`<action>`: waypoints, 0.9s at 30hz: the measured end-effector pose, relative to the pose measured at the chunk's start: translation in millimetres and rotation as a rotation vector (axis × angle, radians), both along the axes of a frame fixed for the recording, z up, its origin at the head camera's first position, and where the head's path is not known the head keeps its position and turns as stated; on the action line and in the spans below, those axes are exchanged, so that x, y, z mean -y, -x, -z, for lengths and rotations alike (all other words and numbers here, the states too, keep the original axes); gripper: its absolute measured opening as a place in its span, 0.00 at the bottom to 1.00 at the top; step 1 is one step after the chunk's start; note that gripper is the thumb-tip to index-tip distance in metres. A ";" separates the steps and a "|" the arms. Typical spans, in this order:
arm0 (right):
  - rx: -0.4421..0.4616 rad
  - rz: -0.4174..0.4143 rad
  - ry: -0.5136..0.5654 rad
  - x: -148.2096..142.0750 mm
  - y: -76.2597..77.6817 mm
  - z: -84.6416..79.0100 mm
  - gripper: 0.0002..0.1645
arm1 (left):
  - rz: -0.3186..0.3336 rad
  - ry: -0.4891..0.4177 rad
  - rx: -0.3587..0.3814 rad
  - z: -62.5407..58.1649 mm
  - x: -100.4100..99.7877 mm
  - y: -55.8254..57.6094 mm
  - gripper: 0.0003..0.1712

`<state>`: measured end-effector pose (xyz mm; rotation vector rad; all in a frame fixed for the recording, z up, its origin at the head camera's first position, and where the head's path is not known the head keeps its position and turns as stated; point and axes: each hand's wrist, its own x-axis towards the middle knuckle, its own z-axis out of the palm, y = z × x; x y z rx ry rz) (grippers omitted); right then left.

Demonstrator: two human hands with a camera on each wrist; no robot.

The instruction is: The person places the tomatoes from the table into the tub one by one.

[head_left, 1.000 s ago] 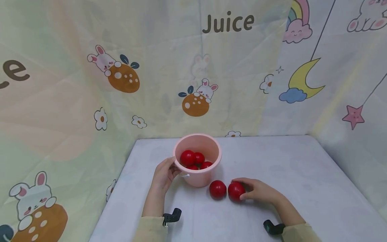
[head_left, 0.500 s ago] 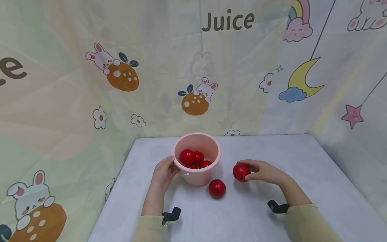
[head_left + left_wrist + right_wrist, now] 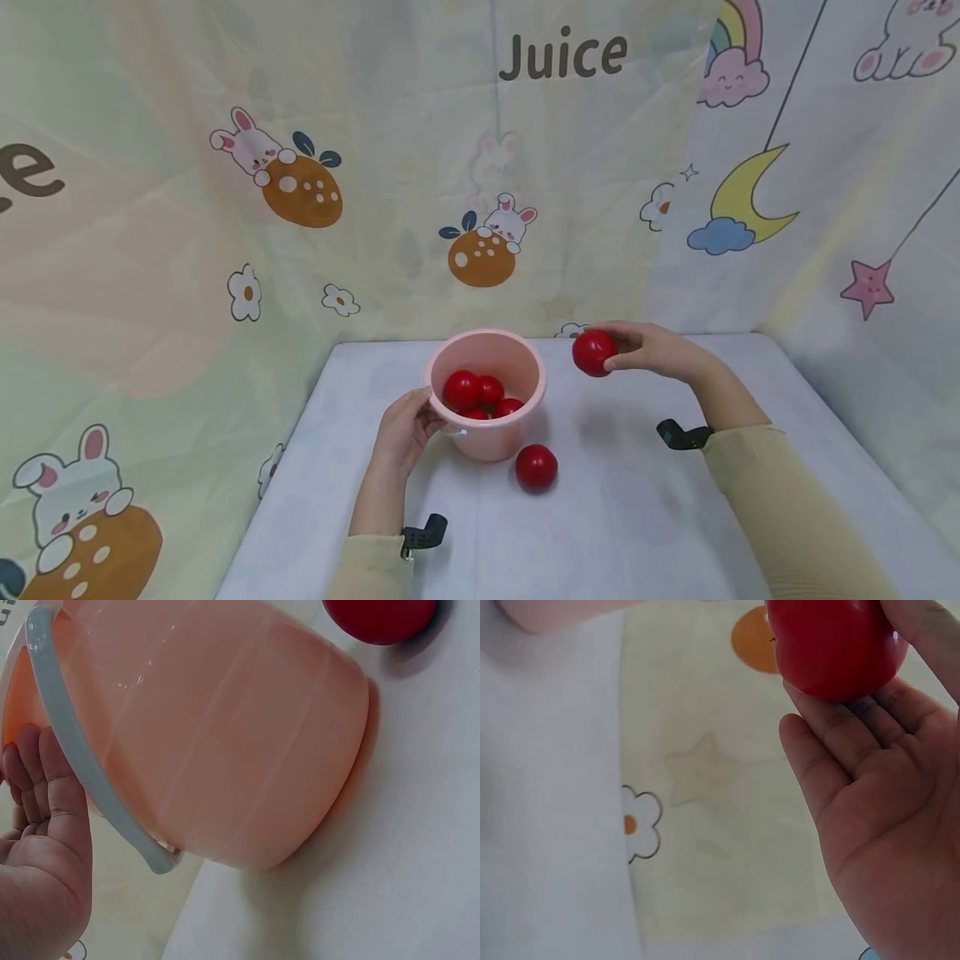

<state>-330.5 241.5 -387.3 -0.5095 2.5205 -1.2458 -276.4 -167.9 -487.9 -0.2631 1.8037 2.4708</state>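
A pink bucket [image 3: 491, 439] stands on the table, tipped slightly toward me, with several red apples [image 3: 461, 389] inside. My left hand [image 3: 405, 432] holds its rim on the left side; in the left wrist view the fingers [image 3: 66, 784] lie at the rim beside the pale handle [image 3: 82, 757]. Up in the air to the right of the bucket, my right hand [image 3: 658, 350] grips a red apple [image 3: 594, 352] between thumb and fingers. The right wrist view shows that apple's smooth, lobed side. Another apple [image 3: 536, 467] lies on the table just in front of the bucket.
The white-covered table [image 3: 675, 517] ends at a back edge close behind the bucket. A printed fabric backdrop [image 3: 397, 167] hangs behind it and along both sides. Each wrist wears a black camera mount, such as the right one [image 3: 684, 435].
My right hand has lifted an apple off the table, away from the one beside it, and raised it to above the bucket's rim height. My left hand stays at the bucket.
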 end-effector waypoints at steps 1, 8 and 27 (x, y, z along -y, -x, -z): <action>-0.006 -0.005 0.001 2.0 2.7 -4.1 0.48 | -0.001 -0.004 0.002 0.1 0.1 0.1 0.23; -0.043 -0.024 -0.022 20.8 19.4 -28.9 0.50 | 0.001 -0.009 -0.011 -0.1 1.4 0.0 0.24; 0.087 -0.182 -0.052 95.5 57.6 -61.2 0.44 | 0.005 0.010 -0.015 0.3 1.2 -2.0 0.24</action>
